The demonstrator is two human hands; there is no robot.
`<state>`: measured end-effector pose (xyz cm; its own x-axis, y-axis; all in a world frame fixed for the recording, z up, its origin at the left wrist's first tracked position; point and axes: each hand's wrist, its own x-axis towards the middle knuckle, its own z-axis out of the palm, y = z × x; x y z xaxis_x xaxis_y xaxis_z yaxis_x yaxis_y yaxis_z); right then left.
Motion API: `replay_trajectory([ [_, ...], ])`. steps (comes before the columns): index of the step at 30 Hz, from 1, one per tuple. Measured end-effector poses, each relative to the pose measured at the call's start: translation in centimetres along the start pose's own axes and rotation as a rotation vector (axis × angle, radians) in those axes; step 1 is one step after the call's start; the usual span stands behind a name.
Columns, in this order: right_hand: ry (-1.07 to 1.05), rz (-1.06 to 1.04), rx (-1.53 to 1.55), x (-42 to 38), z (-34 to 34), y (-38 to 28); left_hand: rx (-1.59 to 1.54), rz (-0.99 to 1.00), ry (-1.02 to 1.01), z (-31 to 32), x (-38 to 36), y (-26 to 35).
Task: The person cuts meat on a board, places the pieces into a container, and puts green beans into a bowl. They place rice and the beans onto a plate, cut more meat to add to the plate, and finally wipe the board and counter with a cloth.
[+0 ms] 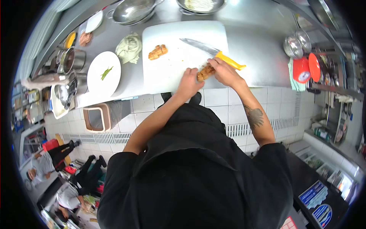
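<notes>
A browned piece of cooked meat (206, 72), apparently cut into slices, lies at the near edge of the white cutting board (167, 32). My left hand (188, 83) closes on its left end, and my right hand (225, 71) grips the right end. Just beyond my right hand rests a chef's knife (228, 61) with a yellow handle, its blade pointing to the far left across the board. Another sliced browned piece (158, 52) sits on the board's left side. Small crumbs dot the surface between them.
Left of the board are a crumpled pale cloth (129, 48) and a white plate (94, 76) with green pods. Metal colanders (133, 11) stand at the back. A red scale (300, 70) is on the right. A bin (97, 118) stands below left; two people (68, 194) work behind.
</notes>
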<state>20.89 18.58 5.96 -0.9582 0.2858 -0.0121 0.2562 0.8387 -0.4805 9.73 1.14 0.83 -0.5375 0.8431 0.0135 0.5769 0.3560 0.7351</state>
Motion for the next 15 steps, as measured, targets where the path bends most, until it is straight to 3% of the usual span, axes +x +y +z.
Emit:
replay_trajectory([
  [3, 0.022, -0.206, 0.022, 1.3, 1.0, 1.1, -0.039, 0.028, 0.066, 0.9, 0.6, 0.1],
  [5, -0.124, -0.067, 0.1, 1.6, 0.8, 0.9, -0.088, 0.001, 0.054, 1.1, 0.7, 0.3],
  [7, -0.131, -0.103, 0.123, 1.8, 0.5, 0.8, -0.104, -0.029, 0.038, 0.9, 0.7, 0.3],
  [13, -0.208, 0.067, 0.201, 3.7, 1.2, -1.5, -0.113, -0.023, 0.08, -2.2, 0.3, -2.4],
  [15, -0.211, 0.079, 0.243, 3.8, 1.8, -1.4, -0.142, 0.001, -0.005, -2.3, 0.2, -2.6],
])
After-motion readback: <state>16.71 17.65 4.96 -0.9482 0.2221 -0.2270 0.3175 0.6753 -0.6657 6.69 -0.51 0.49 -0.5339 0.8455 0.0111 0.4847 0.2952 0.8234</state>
